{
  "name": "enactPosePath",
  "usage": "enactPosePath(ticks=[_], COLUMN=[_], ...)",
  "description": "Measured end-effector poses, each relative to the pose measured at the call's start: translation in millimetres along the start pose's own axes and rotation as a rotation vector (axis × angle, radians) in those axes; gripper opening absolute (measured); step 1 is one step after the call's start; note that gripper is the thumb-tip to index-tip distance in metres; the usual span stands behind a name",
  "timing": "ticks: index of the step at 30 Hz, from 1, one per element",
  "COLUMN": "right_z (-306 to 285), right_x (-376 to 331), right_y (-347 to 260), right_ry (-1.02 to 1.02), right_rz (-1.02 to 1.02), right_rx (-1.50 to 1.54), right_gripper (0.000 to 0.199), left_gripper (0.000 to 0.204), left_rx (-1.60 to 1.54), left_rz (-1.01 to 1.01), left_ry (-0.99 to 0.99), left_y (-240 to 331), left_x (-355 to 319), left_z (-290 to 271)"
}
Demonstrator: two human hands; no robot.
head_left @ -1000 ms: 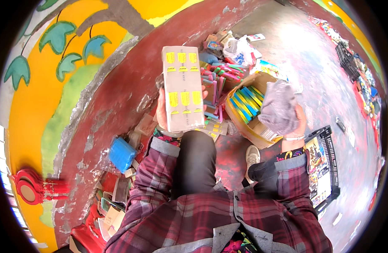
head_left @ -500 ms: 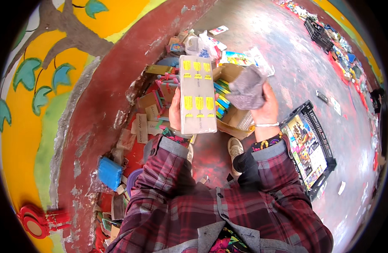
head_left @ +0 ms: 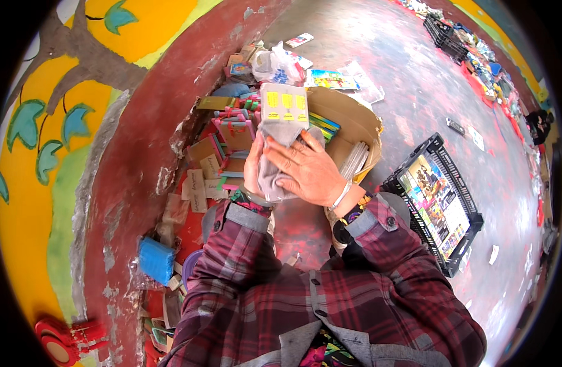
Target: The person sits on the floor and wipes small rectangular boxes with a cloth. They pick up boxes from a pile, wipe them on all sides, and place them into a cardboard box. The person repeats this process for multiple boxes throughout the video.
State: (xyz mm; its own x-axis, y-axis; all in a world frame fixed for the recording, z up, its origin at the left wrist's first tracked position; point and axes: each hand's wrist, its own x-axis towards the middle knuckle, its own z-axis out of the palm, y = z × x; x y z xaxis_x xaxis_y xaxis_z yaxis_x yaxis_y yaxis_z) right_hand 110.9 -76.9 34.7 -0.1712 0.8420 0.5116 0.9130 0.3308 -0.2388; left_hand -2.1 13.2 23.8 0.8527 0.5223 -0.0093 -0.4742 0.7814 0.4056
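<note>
While the right hand presses a grey cloth flat, fingers spread, against a beige box with yellow labels, the left hand grips that box from behind at 9 o'clock. Cardboard bin just past it at 2 o'clock; black crate at 4 o'clock on the floor.

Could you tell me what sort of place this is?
Probably a children's play or craft room: a tree mural on the wall, toys and card pieces heaped on the paint-splashed floor.
</note>
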Motion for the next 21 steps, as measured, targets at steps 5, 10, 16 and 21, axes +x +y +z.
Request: enactPosePath(ticks=[5,10,16,21], right_z=[-12,-17,-26,-18], right_x=[4,0,-7,-8], right_y=[21,50,67,60], right_ry=[0.199,0.549,0.405,0.497], right_rz=[0.191,0.402,0.776,0.609], right_rx=[-0.144,-0.091,0.290,0.233], right_gripper=[0.054,0.035,0.030,0.033], left_gripper=[0.050,0.050,0.050,0.048], left_rx=[0.042,0.095,0.223,0.401], left_rz=[-0.122,-0.333,-0.442,-0.403], left_ry=[-0.091,0.017,-0.081,-0.054], left_y=[-21,-33,-34,-38], left_x=[0,-6,-8,-5], left_z=[-15,-14,-12,-20])
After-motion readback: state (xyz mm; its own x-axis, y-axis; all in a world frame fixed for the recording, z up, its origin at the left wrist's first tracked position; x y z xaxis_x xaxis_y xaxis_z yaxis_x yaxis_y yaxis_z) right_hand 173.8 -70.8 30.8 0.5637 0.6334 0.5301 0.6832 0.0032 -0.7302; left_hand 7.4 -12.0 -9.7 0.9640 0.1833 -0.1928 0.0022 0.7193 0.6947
